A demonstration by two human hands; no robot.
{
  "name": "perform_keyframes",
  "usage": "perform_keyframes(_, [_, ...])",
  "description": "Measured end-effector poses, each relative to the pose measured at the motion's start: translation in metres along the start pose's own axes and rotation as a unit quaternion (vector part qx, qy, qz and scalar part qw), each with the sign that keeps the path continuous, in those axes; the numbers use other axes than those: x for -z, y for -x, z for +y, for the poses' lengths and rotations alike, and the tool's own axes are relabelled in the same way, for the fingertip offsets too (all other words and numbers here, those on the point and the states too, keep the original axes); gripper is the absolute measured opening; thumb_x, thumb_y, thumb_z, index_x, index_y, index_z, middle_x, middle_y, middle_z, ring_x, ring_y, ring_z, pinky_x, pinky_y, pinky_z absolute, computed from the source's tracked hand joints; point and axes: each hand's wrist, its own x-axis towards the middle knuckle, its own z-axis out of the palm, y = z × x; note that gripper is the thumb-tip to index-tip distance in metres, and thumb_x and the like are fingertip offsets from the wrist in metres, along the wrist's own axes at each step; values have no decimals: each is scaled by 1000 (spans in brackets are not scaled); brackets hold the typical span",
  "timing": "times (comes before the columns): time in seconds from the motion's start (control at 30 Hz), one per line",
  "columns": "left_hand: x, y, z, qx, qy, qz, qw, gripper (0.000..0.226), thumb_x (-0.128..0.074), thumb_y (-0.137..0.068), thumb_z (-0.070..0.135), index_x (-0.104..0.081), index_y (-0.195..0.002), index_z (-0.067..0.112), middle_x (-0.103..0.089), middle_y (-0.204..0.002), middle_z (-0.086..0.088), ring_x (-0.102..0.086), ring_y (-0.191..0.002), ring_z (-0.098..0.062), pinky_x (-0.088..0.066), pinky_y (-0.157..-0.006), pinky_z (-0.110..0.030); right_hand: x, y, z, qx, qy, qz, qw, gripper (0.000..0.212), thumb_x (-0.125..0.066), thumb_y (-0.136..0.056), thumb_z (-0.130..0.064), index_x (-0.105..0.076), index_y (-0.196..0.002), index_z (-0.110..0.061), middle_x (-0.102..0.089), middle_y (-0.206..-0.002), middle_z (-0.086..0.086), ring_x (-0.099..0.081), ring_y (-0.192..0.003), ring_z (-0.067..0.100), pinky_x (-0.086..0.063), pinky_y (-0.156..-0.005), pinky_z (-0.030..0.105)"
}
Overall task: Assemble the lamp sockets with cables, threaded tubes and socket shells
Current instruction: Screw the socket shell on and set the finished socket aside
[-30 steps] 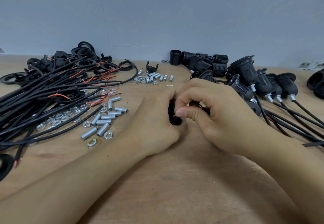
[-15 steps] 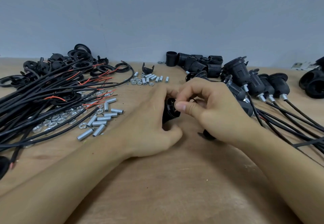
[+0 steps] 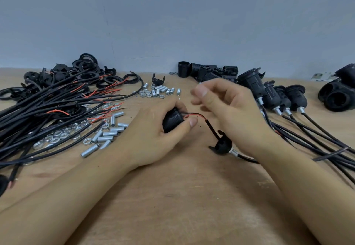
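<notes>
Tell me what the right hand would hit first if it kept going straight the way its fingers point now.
The right hand hangs above the table with fingers pointing left. Going on that way, it would probably first reach the small heap of threaded tubes and nuts, though its height above them is unclear, so it may pass over.

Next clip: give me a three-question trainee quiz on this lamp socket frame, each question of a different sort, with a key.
1. True or false: the left hand grips the black socket body.
2. Which wires run into the socket body? A) red and black B) blue and white C) green and yellow
3. Fill in: the black cap on the cable lies on the ____, below the right hand.

Key:
1. True; fingers and thumb wrap it.
2. A; the red and black wires enter it.
3. Table; the right hand's fingers are blurred, so what they hold cannot be told.
</notes>
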Motion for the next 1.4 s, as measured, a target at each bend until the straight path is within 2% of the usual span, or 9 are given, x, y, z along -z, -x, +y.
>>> perform_keyframes(0.13, [0, 0, -1, 18, -5, 13, 1000, 22, -62, -88, 36, -62, -82, 15, -60, -71, 3, -56, -71, -17, -44, -66, -32, 33, -4, -18, -41, 239, -73, 967, 34, -63, -82, -53, -69, -83, -20, -67, -69, -6, -58, -59, 10, -49, -57, 28])
perform_keyframes(0.23, [-1, 0, -1, 25, -13, 21, 999, 24, -63, -87, 38, -63, -81, 14, -61, -70, 4, -55, -70, -16, -43, -65, -29, 50, 1, -28, -139, 326, -226, 907, 59, -67, -50, -76, -69, -90, -32, -68, -78, -17, -61, -65, -3, -49, -66, 22])
perform_keyframes(0.43, [0, 0, -1, 23, -6, 6, 1000, 28, -64, -86, 44, -61, -82, 16, -62, -73, 3, -57, -72, -17, -45, -67, -32, 42, 4, -25, -150, 416, -285, 851, 45, -81, -74, -41, -55, -111, -40, -59, -91, -17, -59, -84, 1, -53, -79, 28])
perform_keyframes(0.7, [4, 0, 1, 0, 12, 15, 1000, 17, -63, -90, 29, -60, -77, 19, -48, -61, 14, -46, -57, -6, -30, -56, -13, 42, 1, -17, -125, 193, -228, 946, 45, -76, -83, -13, -56, -116, -37, -60, -104, -11, -69, -79, 12, -52, -65, 24])
perform_keyframes(0.87, [7, -1, 0, -4, 16, 6, 1000, 15, -62, -89, 28, -60, -77, 20, -48, -60, 12, -45, -56, -8, -30, -55, -15, 35, 1, -10, -103, 134, -224, 960, 46, -75, -82, -3, -59, -115, -30, -65, -102, -14, -68, -78, 29, -49, -58, 20])
perform_keyframes(0.97, [9, -1, 1, -7, 23, 6, 1000, 15, -61, -89, 28, -59, -77, 21, -49, -60, 12, -44, -56, -8, -30, -55, -17, 32, 1, -10, -74, 107, -200, 971, 41, -75, -81, -2, -65, -112, -25, -70, -109, -9, -68, -94, 35, -58, -85, 37])
perform_keyframes(1.07, [9, 0, 3, -30, 29, 7, 999, 12, -62, -89, 25, -61, -78, 19, -56, -67, 11, -50, -61, -8, -35, -58, -21, 32, 2, -10, -67, 80, -202, 974, 36, -71, -85, -4, -69, -115, -22, -74, -106, -4, -71, -96, 21, -54, -95, 31])
perform_keyframes(1.2, [11, -1, 4, -50, 5, 19, 999, 13, -62, -88, 27, -62, -82, 16, -58, -72, 11, -53, -67, -10, -42, -61, -25, 30, 3, -10, -87, 30, -228, 969, 26, -60, -94, -4, -73, -110, -20, -75, -89, 2, -69, -77, 15, -55, -72, 21])
perform_keyframes(1.4, [14, -1, 7, -96, -31, -6, 995, 8, -67, -82, 19, -62, -84, 13, -57, -73, 10, -51, -66, -9, -41, -61, -26, 31, 2, -7, -143, -46, -248, 957, 26, -64, -90, -14, -68, -115, -11, -73, -102, 17, -62, -72, 22, -51, -63, 25])
